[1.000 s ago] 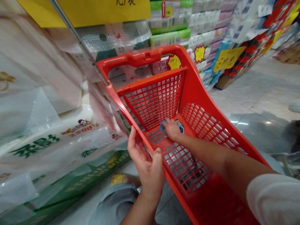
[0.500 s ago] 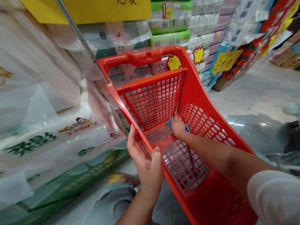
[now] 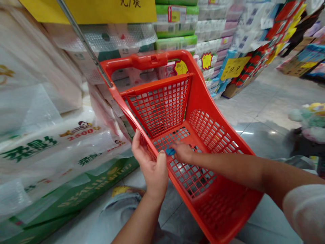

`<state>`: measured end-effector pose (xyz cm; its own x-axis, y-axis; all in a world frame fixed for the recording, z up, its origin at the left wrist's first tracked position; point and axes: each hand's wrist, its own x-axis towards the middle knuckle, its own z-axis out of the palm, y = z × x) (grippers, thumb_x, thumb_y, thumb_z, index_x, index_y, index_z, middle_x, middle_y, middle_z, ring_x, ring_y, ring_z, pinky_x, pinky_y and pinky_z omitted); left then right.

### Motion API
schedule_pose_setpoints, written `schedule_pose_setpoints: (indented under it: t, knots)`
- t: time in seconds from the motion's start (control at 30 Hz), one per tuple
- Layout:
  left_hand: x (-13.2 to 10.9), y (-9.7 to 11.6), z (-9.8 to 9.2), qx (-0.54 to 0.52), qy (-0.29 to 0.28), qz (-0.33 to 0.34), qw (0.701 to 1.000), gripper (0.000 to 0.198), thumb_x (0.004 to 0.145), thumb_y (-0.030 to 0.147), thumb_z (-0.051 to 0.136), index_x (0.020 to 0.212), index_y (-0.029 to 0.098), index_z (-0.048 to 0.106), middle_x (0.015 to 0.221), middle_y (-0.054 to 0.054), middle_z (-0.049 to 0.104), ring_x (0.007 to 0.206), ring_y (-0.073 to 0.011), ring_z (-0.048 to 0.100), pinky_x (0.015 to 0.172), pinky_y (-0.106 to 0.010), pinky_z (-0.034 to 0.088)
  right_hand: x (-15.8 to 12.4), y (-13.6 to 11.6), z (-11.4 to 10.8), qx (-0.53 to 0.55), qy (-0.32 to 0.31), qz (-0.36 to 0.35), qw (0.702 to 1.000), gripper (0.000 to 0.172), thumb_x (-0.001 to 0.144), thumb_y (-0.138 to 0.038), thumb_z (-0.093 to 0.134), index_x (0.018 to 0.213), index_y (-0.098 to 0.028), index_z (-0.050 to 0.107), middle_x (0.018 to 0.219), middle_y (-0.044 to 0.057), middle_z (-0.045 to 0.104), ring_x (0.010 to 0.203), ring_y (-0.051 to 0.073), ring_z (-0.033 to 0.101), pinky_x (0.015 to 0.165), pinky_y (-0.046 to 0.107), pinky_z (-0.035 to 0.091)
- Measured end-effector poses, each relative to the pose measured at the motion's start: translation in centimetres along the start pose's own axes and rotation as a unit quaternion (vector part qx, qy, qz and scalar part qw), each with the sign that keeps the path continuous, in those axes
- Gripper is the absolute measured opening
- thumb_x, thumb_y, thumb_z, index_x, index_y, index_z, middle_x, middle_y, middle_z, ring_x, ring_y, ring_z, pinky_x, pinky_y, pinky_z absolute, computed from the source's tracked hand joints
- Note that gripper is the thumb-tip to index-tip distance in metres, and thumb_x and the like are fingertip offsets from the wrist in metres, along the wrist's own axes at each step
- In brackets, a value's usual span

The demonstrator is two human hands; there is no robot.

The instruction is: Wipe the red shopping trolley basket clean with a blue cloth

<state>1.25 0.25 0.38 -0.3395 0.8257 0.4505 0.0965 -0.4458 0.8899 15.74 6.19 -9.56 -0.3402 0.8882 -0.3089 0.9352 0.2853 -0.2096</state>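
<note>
A red plastic shopping cart [image 3: 201,96] with grid-patterned walls and floor stands tilted across the head view. Along its left rim, my left hand [image 3: 149,169] is closed, thumb on the inner side and fingers on the outer side. Inside the basket, my right hand [image 3: 183,151] is closed on a crumpled blue cloth [image 3: 170,151], low down by the left wall. Most of the cloth is hidden under the fingers. The cart's handle [image 3: 134,62] is at the far end, behind an upright grid flap [image 3: 162,101].
Large plastic-wrapped packs [image 3: 50,142] are stacked close on the left. Wrapped paper packs [image 3: 176,28] and yellow price signs [image 3: 235,67] line the back. A metal pole [image 3: 83,40] rises beside the cart's handle. Grey tiled floor [image 3: 264,101] lies to the right.
My right hand has moved left with the blue cloth, from near the basket's far right corner toward its left wall. My left hand keeps its hold on the rim. The view has shifted slightly.
</note>
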Motion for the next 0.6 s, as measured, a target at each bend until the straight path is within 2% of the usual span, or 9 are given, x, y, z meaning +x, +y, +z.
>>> schedule_pose_setpoints:
  t: [0.07,0.13,0.23,0.3,0.33,0.43,0.47,0.53,0.6]
  knots:
    - [0.0,0.0,0.0,0.009,0.004,0.003,1.0,0.078,0.073,0.008,0.057,0.147,0.023,0.036,0.157,-0.009,0.04,0.147,-0.0228,0.038,0.124,-0.04,0.032,-0.9,-1.0,0.5,0.006,-0.028,-0.107,0.994,0.046,0.085,-0.024,0.066,0.131,-0.03,0.062,0.128,0.004,0.061,0.112,0.018,0.059,0.093,0.025,0.048]
    - [0.0,0.0,0.0,0.013,0.003,0.0,1.0,0.079,0.072,0.009,0.058,0.146,0.024,0.036,0.157,-0.008,0.04,0.148,-0.0234,0.035,0.124,-0.041,0.031,-1.1,-0.4,0.2,-0.017,-0.037,-0.151,0.988,0.043,0.088,-0.023,0.063,0.13,-0.032,0.062,0.13,0.005,0.06,0.118,0.021,0.057,0.096,0.029,0.047]
    - [0.0,0.0,0.0,0.007,-0.005,0.004,1.0,0.08,0.071,0.009,0.057,0.146,0.024,0.035,0.156,-0.008,0.04,0.149,-0.0222,0.034,0.124,-0.039,0.031,-1.3,1.5,-0.7,-0.057,-0.012,-0.058,0.997,0.043,0.093,-0.015,0.05,0.135,-0.019,0.057,0.134,0.018,0.055,0.121,0.028,0.057,0.097,0.039,0.048]
    - [0.1,0.0,0.1,0.005,-0.007,0.014,1.0,0.08,0.071,0.008,0.056,0.146,0.023,0.035,0.156,-0.009,0.04,0.148,-0.0213,0.036,0.125,-0.038,0.029,-2.1,1.7,-0.8,-0.061,-0.01,-0.008,0.998,0.046,0.089,-0.013,0.052,0.135,-0.013,0.055,0.131,0.023,0.055,0.112,0.031,0.062,0.089,0.041,0.051]
    - [0.1,-0.1,0.2,0.006,-0.006,0.018,1.0,0.08,0.07,0.008,0.056,0.146,0.023,0.035,0.156,-0.008,0.04,0.147,-0.0211,0.036,0.125,-0.038,0.029,-2.8,1.3,-0.6,-0.058,-0.024,-0.015,0.998,0.046,0.086,-0.015,0.056,0.133,-0.015,0.057,0.128,0.02,0.057,0.106,0.029,0.064,0.085,0.038,0.053]
    - [0.2,-0.2,0.4,0.005,-0.001,0.022,1.0,0.079,0.069,0.007,0.055,0.145,0.023,0.036,0.154,-0.008,0.04,0.147,-0.0212,0.036,0.125,-0.038,0.029,-5.0,0.0,-0.2,-0.048,-0.09,-0.144,0.984,0.042,0.08,-0.025,0.068,0.122,-0.027,0.063,0.125,0.008,0.062,0.101,0.025,0.066,0.082,0.032,0.054]
    - [0.2,-0.2,0.4,0.0,0.002,0.022,1.0,0.079,0.069,0.008,0.054,0.145,0.022,0.036,0.154,-0.008,0.041,0.147,-0.0214,0.035,0.125,-0.039,0.029,-5.4,-0.1,-0.2,-0.055,-0.105,-0.165,0.979,0.042,0.08,-0.026,0.069,0.121,-0.029,0.064,0.126,0.006,0.062,0.103,0.025,0.066,0.084,0.032,0.054]
    - [0.2,-0.2,0.5,-0.012,0.004,0.018,1.0,0.079,0.069,0.008,0.054,0.145,0.022,0.035,0.153,-0.009,0.041,0.148,-0.022,0.034,0.124,-0.04,0.031,-5.4,0.5,-0.6,-0.084,-0.112,-0.123,0.982,0.042,0.081,-0.022,0.069,0.123,-0.025,0.064,0.126,0.009,0.063,0.107,0.027,0.065,0.087,0.035,0.054]
    - [0.1,-0.1,0.7,-0.016,0.002,0.01,1.0,0.08,0.07,0.009,0.055,0.146,0.022,0.034,0.152,-0.01,0.042,0.148,-0.0227,0.035,0.123,-0.041,0.033,-4.7,1.6,-0.8,-0.112,-0.101,-0.017,0.988,0.041,0.081,-0.013,0.068,0.122,-0.017,0.065,0.125,0.017,0.064,0.107,0.03,0.066,0.087,0.039,0.055]
